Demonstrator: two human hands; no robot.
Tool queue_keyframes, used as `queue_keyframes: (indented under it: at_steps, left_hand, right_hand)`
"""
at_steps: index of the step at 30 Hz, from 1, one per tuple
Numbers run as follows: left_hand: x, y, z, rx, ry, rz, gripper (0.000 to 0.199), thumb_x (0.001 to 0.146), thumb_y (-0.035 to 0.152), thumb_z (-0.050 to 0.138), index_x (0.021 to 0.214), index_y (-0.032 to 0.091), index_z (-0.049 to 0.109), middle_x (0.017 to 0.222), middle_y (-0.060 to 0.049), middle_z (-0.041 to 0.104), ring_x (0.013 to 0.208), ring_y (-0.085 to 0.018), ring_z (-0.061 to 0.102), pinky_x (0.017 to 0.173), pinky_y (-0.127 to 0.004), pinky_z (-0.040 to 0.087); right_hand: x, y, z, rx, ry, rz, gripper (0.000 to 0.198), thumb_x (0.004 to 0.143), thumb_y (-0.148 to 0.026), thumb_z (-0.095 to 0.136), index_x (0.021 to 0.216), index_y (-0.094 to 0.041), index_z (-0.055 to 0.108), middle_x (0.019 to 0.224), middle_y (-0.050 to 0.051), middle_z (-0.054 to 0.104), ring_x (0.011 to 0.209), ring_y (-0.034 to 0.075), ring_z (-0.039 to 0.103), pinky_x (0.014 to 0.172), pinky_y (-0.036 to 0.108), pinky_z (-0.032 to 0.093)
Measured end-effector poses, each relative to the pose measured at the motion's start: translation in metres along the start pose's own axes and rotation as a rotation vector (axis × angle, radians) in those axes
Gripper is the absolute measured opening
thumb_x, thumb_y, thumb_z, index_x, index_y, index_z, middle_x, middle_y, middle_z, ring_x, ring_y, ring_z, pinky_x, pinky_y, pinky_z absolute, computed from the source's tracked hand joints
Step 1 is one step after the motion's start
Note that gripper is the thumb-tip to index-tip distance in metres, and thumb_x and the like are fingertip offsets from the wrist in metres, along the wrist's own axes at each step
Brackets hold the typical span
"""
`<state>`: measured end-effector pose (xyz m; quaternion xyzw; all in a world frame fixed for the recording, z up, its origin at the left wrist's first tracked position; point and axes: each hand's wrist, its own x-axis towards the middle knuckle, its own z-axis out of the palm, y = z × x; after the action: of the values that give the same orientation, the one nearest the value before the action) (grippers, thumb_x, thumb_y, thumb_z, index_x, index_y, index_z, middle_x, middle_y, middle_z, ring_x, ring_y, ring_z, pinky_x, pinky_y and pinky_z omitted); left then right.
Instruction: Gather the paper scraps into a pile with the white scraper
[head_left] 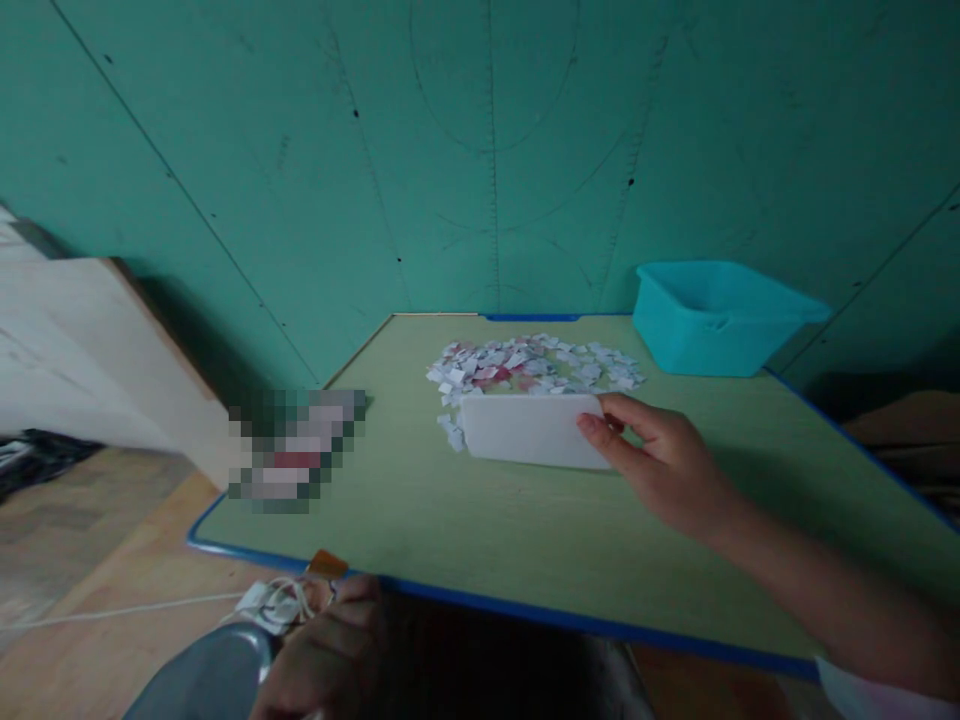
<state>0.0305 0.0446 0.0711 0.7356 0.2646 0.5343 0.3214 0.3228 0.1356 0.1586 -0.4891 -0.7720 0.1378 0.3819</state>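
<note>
My right hand (660, 455) reaches in from the right and pinches the right end of a white flat rectangular board (532, 430), thumb in front and fingers behind. The board is tilted up, its lower edge at the tabletop. Right behind it and past its left end lies a spread of small torn paper scraps (517, 365), mostly white with some pink. Low in the view, my left hand (330, 640) is closed beside the table's front edge, near a small orange-brown piece (328, 563). What its fingers hold, if anything, is hidden.
A turquoise plastic bin (705, 325) stands at the table's back right corner. A blurred-out flat item (307, 450) lies at the left. The pale green table (420, 500) has a blue edge. A white cable (281, 605) and a grey rounded object (210, 675) are at lower left.
</note>
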Motion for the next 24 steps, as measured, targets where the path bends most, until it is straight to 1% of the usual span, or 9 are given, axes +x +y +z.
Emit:
queue_keyframes:
  at_steps: [3,5,8,11,14,16,18,20,24]
  left_hand:
    - [0.004,0.003,0.002,0.032,-0.075,0.05,0.036,0.083,0.04,0.033,0.053,0.021,0.033,0.039,0.005,0.036,0.038,-0.014,0.044,0.064,-0.038,0.037]
    - [0.003,0.003,0.001,0.051,-0.07,0.051,0.033,0.084,0.039,0.031,0.056,0.021,0.032,0.041,0.004,0.035,0.039,-0.015,0.044,0.064,-0.039,0.037]
    - [0.004,0.006,-0.001,0.086,-0.086,0.048,0.033,0.086,0.039,0.029,0.057,0.022,0.034,0.043,0.004,0.038,0.043,-0.015,0.046,0.066,-0.038,0.037]
    - [0.009,0.011,-0.002,0.103,-0.147,0.066,0.033,0.086,0.038,0.029,0.058,0.021,0.032,0.045,0.005,0.038,0.043,-0.013,0.046,0.068,-0.035,0.036]
    - [0.011,0.014,-0.001,0.098,-0.116,0.044,0.032,0.084,0.04,0.03,0.059,0.021,0.032,0.046,0.006,0.036,0.045,-0.013,0.045,0.07,-0.035,0.035]
    - [0.009,0.014,0.0,0.065,-0.076,0.022,0.029,0.083,0.04,0.032,0.06,0.022,0.035,0.047,0.005,0.038,0.047,-0.014,0.046,0.072,-0.036,0.033]
    - [0.006,0.013,0.002,0.018,-0.074,0.003,0.027,0.082,0.037,0.034,0.06,0.022,0.038,0.047,0.004,0.04,0.048,-0.015,0.045,0.074,-0.037,0.031]
    - [0.004,0.012,0.003,-0.016,-0.066,-0.024,0.027,0.082,0.036,0.035,0.06,0.022,0.04,0.047,0.004,0.041,0.048,-0.015,0.045,0.077,-0.039,0.029]
    - [0.005,0.013,0.003,-0.034,-0.072,-0.05,0.029,0.083,0.038,0.033,0.059,0.021,0.035,0.048,0.004,0.036,0.048,-0.015,0.043,0.076,-0.038,0.03]
  right_hand:
    - [0.001,0.002,-0.004,-0.017,0.078,0.024,0.032,0.086,-0.038,0.045,0.06,-0.02,0.041,0.055,-0.003,0.043,0.053,0.009,0.042,0.05,0.021,0.032]
    - [0.002,0.004,-0.001,-0.025,0.087,0.034,0.032,0.086,-0.039,0.045,0.06,-0.02,0.041,0.055,-0.004,0.042,0.052,0.009,0.042,0.049,0.021,0.032]
    - [0.004,0.006,0.008,-0.026,0.047,0.029,0.03,0.086,-0.039,0.044,0.063,-0.02,0.045,0.057,-0.003,0.047,0.054,0.01,0.045,0.052,0.021,0.034]
    - [0.004,0.006,0.014,-0.001,-0.014,-0.001,0.025,0.087,-0.036,0.044,0.07,-0.02,0.051,0.062,-0.002,0.052,0.058,0.01,0.048,0.055,0.021,0.036]
    - [0.001,0.005,0.011,0.046,-0.063,-0.006,0.024,0.086,-0.036,0.045,0.07,-0.02,0.051,0.063,-0.002,0.052,0.06,0.011,0.048,0.056,0.022,0.036]
    - [0.0,0.005,0.006,0.084,-0.045,0.027,0.028,0.086,-0.04,0.044,0.066,-0.02,0.046,0.061,-0.002,0.046,0.058,0.011,0.045,0.053,0.022,0.035]
    - [-0.001,0.006,0.002,0.122,-0.005,0.08,0.032,0.086,-0.043,0.043,0.064,-0.021,0.042,0.059,-0.002,0.042,0.057,0.011,0.041,0.05,0.023,0.033]
    - [0.0,0.009,0.0,0.155,0.021,0.127,0.032,0.085,-0.046,0.043,0.065,-0.021,0.042,0.061,-0.002,0.041,0.058,0.012,0.041,0.05,0.023,0.033]
    - [0.003,0.015,0.007,0.16,0.0,0.165,0.034,0.085,-0.047,0.044,0.064,-0.021,0.04,0.059,-0.002,0.039,0.056,0.011,0.039,0.048,0.023,0.031]
